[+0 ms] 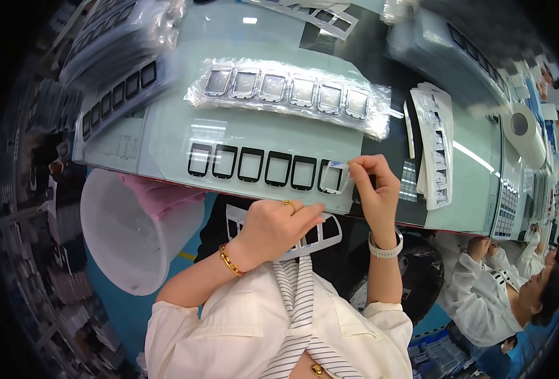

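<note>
Several black rectangular frames (pixel 251 165) lie in a row on the pale glass-topped table (pixel 166 132), near its front edge. My right hand (pixel 375 189), wearing a white watch, pinches a small clear film tab (pixel 338 165) at the top corner of the rightmost frame (pixel 330 178). My left hand (pixel 278 226), with a gold ring and bracelet, is below the table edge. It is closed on a white strip (pixel 320 235) with black frame cut-outs, held in front of my body.
A clear bag of silver-edged screen parts (pixel 286 88) lies behind the row. A stack of white strips (pixel 436 145) and a tape roll (pixel 522 129) sit to the right. A white bin with a pink bag (pixel 125 234) stands at the left. A person in white (pixel 488 290) sits lower right.
</note>
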